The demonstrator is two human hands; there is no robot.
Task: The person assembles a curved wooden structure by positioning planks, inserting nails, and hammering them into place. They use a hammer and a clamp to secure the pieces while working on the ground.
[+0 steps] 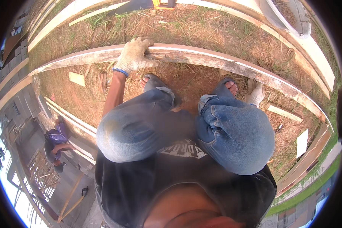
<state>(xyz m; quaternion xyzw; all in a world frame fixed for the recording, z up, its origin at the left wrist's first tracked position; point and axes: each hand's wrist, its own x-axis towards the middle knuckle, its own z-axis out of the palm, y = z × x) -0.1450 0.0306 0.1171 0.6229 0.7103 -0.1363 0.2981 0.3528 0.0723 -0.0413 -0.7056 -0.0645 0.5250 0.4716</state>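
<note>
A long wooden board (205,59) stands on edge and runs across the ground beyond my feet, its near face rough and its top edge pale. My left hand (135,56), in a cream knit glove with a blue cuff, is wrapped over the board's top, fingers on the far side and thumb on the near face. My right hand (255,94), also gloved, is low beside my right knee, close under the board. The knee hides part of it, and whether it touches the board or holds anything cannot be made out.
Short wood offcuts (285,113) and a pale scrap (76,78) lie on the dry grass. Further long planks (300,57) stand beyond, near a yellow-orange object (164,3). At left, another person (57,144) bends over near wooden framing (43,173).
</note>
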